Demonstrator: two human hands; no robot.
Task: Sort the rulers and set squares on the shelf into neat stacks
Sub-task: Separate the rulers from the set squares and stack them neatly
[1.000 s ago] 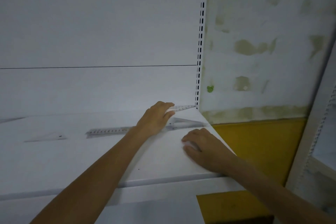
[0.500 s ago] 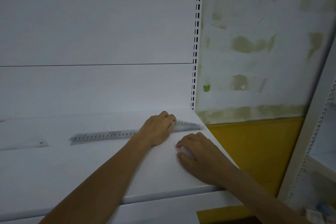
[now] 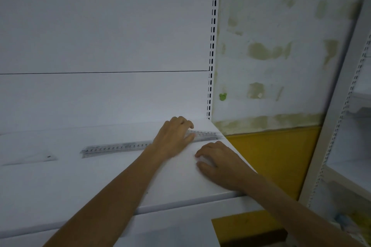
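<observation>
Shelf: white shelf board (image 3: 100, 186) with a back panel behind it and a slotted upright (image 3: 212, 46) at its rear right corner.
Ruler: long clear ruler (image 3: 116, 147) lying flat, parallel to the rear edge and running from mid-shelf to the right edge.
Set square: clear set square (image 3: 206, 133) at the rear right corner. It touches the ruler's right end, but which lies on top cannot be told.
Other piece: faint clear flat shape (image 3: 28, 159) near the left edge, well apart from the ruler and probably another set square.
Left hand: left hand (image 3: 172, 138) lies on the ruler near its right end, fingers bent over it and thumb along the near edge. Whether it pinches or only presses cannot be told.
Right hand: right hand (image 3: 220, 164) rests palm down near the right edge, fingers loosely bent, with nothing seen in it.
Handling: judged light, thin, stiff and slick, the pieces lie flush on the board. They probably slide more easily than they lift.
Hold: best taken at a long edge or an overhanging end, after sliding toward the shelf's front edge.
Risk: clear plastic on white is easy to overlook, and stacked pieces may skate apart.
</observation>
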